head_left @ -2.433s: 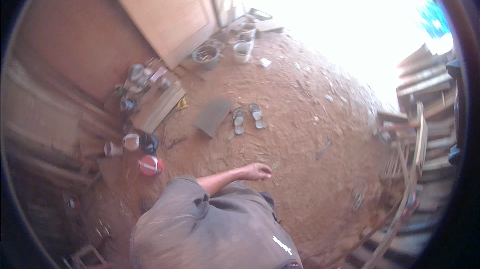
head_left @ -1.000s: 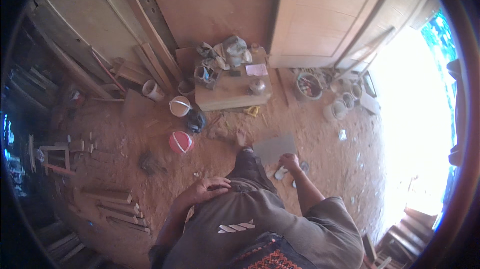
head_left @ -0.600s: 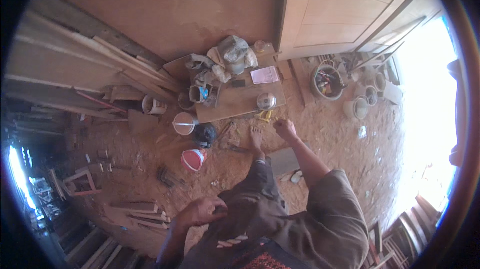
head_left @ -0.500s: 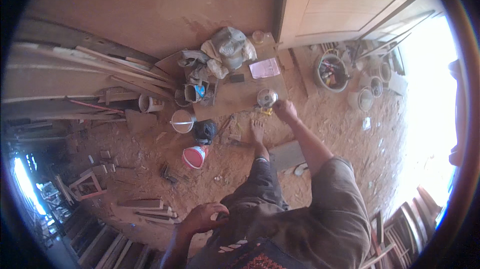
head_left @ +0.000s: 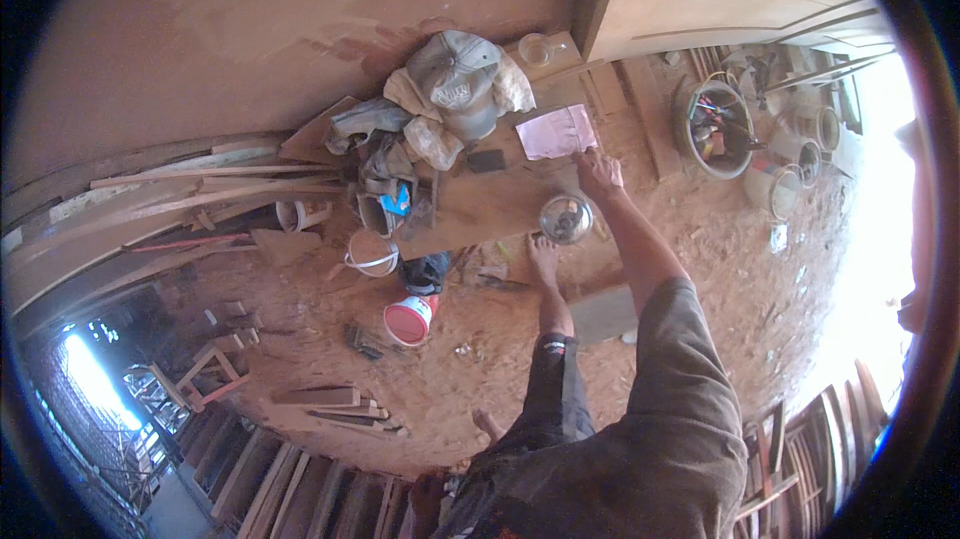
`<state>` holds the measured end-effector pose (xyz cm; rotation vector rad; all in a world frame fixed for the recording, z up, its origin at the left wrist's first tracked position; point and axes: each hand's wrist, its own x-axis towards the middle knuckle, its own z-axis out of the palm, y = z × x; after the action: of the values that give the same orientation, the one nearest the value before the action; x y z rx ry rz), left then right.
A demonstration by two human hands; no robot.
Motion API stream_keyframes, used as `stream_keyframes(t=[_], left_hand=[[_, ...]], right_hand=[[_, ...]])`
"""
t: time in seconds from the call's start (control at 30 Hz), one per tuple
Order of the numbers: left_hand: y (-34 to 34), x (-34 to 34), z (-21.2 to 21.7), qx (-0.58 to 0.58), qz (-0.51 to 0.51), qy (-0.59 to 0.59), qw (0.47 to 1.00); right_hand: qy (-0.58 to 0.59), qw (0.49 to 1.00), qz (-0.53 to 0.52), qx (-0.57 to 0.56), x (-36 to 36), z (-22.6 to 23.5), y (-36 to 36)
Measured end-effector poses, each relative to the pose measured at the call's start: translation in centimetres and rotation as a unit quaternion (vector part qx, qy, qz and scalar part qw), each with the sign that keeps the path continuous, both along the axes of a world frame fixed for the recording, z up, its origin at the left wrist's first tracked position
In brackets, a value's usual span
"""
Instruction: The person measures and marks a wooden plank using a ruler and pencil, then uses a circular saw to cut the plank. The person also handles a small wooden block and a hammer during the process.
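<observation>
moved since half a second ago: right hand [head_left: 600, 177], from just beside the shiny round metal vessel [head_left: 566, 220] up to the near right corner of the pink paper [head_left: 553, 133]. nearest the body, left hand [head_left: 428, 495] low in shadow, too dark to tell whether spread, closed or holding anything. farther out, vessel close to the near edge of the low wooden table [head_left: 470, 203], just left of the right forearm [head_left: 637, 231]; at risk, perhaps, of tipping to the ground, from a low sweep of that arm. beyond, right hand with fingers at the paper's corner, cannot tell if pinching or only touching; likely danger, creasing or tearing, from a pull at one corner only. pink paper flat on the table, right of a dark flat rectangular thing [head_left: 487, 161], long axis lying left to right with the right end a little farther away, no clear front to tell a pointing end. farthest, grey cap [head_left: 455, 74], well apart from both hands
</observation>
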<state>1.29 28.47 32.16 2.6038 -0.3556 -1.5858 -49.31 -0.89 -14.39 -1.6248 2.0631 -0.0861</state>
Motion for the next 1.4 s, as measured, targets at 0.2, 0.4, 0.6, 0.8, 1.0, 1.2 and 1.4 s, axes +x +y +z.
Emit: stream_keyframes(t=[0.2,0.4,0.6,0.8,1.0,1.2,1.4], left_hand=[[4.1,2.7,-1.8,0.022,-0.074,0.003,0.997],[-3.7,-0.7,-1.6,-0.036,-0.072,0.077,0.994],[-13.5,-5.1,-1.7,-0.122,-0.251,0.133,0.951],[-23.9,-13.9,5.5,-0.351,-0.297,0.322,0.828],[-21.0,-16.3,21.0,-0.506,-0.303,0.555,0.586],[-14.0,-10.5,26.5,-0.454,-0.349,0.673,0.468],[-7.1,-6.2,30.1,-0.396,-0.349,0.727,0.439]], right_hand=[[-0.046,0.998,-0.027,-0.024,0.2,2.5,-1.2],[-0.130,0.968,-0.168,-0.131,-0.1,11.8,-2.4],[-0.230,0.932,-0.208,-0.186,-0.2,29.1,2.7],[-0.471,0.778,-0.321,-0.264,3.0,54.0,12.4],[-0.499,0.666,-0.284,-0.476,12.3,71.5,25.8],[-0.450,0.620,-0.356,-0.535,24.9,75.4,36.2],[-0.437,0.561,-0.359,-0.605,33.7,76.6,44.8]])
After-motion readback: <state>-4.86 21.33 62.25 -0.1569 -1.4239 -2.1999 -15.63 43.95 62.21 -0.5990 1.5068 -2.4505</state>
